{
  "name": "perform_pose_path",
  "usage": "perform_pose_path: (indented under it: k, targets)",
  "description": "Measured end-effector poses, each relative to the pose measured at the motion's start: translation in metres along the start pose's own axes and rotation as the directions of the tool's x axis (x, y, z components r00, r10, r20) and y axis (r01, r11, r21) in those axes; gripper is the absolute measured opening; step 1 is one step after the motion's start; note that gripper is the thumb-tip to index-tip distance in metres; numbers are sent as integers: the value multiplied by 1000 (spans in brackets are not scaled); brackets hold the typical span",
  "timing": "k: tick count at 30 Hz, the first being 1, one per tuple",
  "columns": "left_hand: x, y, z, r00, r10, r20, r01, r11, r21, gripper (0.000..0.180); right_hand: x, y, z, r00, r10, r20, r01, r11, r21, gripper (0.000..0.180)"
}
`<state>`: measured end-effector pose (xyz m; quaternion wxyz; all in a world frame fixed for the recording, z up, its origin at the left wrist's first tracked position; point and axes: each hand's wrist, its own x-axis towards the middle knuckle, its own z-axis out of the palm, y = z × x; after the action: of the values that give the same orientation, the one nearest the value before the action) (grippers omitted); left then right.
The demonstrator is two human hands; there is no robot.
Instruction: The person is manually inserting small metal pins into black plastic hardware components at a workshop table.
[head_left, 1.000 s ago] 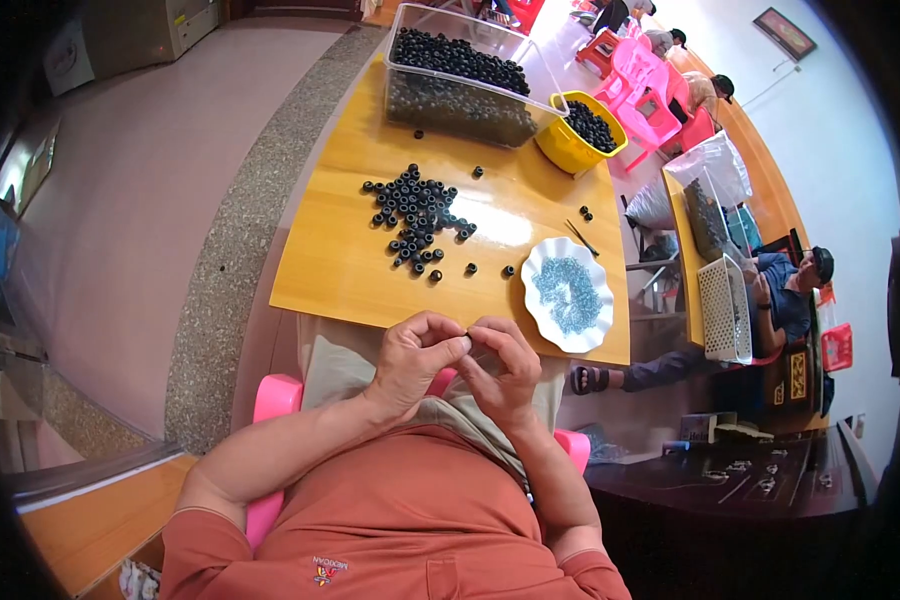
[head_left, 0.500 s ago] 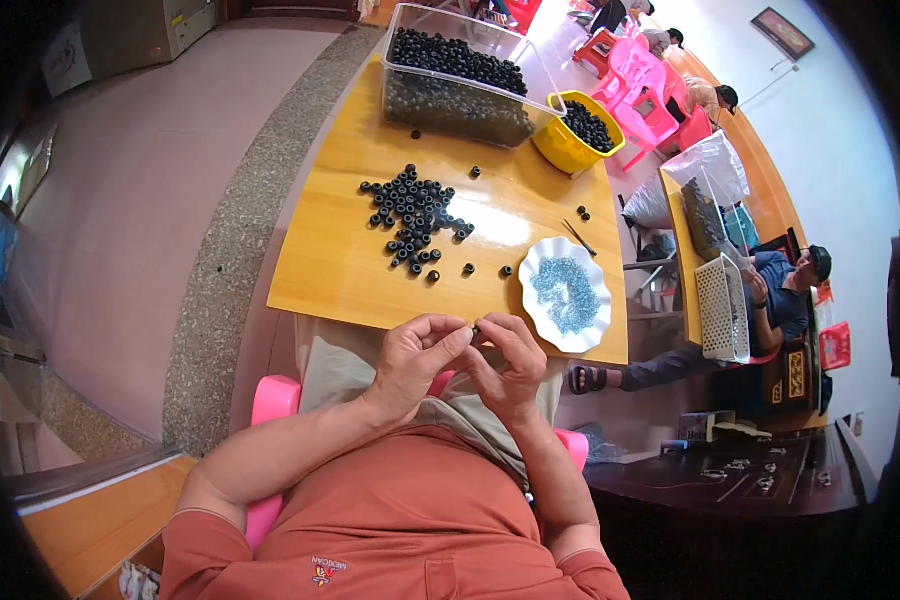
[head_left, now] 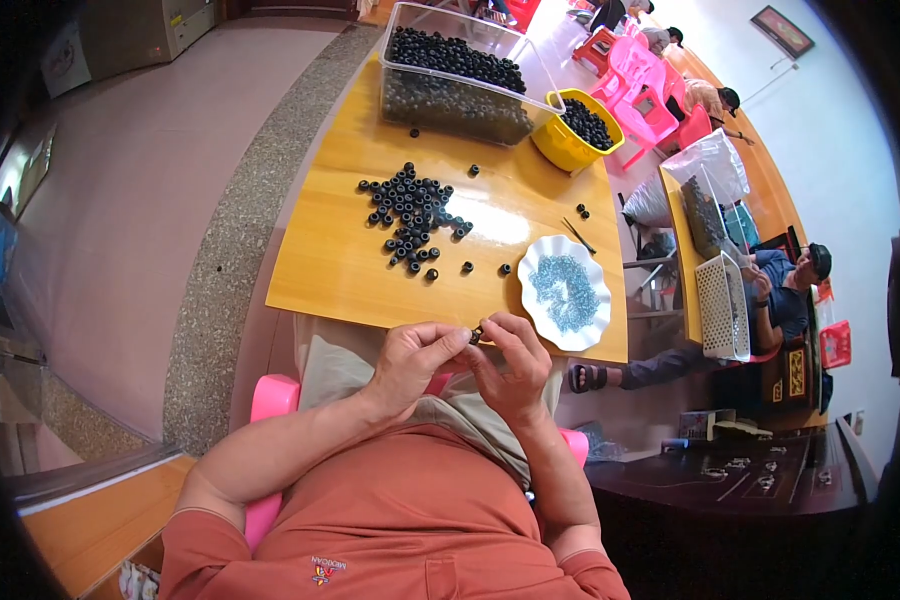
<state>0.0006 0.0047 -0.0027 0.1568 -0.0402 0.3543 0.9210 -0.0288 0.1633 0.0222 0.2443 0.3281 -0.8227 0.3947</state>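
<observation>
My left hand (head_left: pixel 412 362) and my right hand (head_left: pixel 515 368) meet in front of the table's near edge, just above my lap. Between their fingertips sits a small black part (head_left: pixel 476 335), mostly covered. The left thumb and forefinger pinch it from one side, and the right fingers close on it from the other. A loose pile of small, round, hollow black parts (head_left: pixel 410 210) lies on the table beyond my hands. Nearest to my right hand stands a white scalloped dish (head_left: pixel 531 318) with small, clear, bluish pieces (head_left: pixel 566 292) in it.
On the wooden table (head_left: pixel 340 285) are a clear bin (head_left: pixel 450 120) and a yellow basin (head_left: pixel 560 152), both filled with black parts. Dark tweezers (head_left: pixel 578 237) lie beyond the dish. At right, a person (head_left: pixel 785 290) sits by another table with a white perforated basket (head_left: pixel 718 310).
Both hands stay together at nearly the same spot. My right fingers have shifted slightly, and a little more of the black part shows between the fingertips.
</observation>
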Motion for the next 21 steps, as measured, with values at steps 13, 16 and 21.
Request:
perform_pose_path:
  k: [13, 16, 21]
  targets:
    - [0, -6, -1, 999, 33, -40, -32, 999, 23, 18, 1, 0, 5, 985, -173, -16, 170, 979, -113, 27]
    - [-2, -2, 2, 999, 21, -39, -19, 999, 31, 17, -3, 3, 2, 999, -38, 37, 38, 999, -10, 27]
    - [-3, -1, 5, 993, -7, -118, 12, 999, 43, 20, 14, 12, -22, 935, 234, 267, -303, 918, 254, 26]
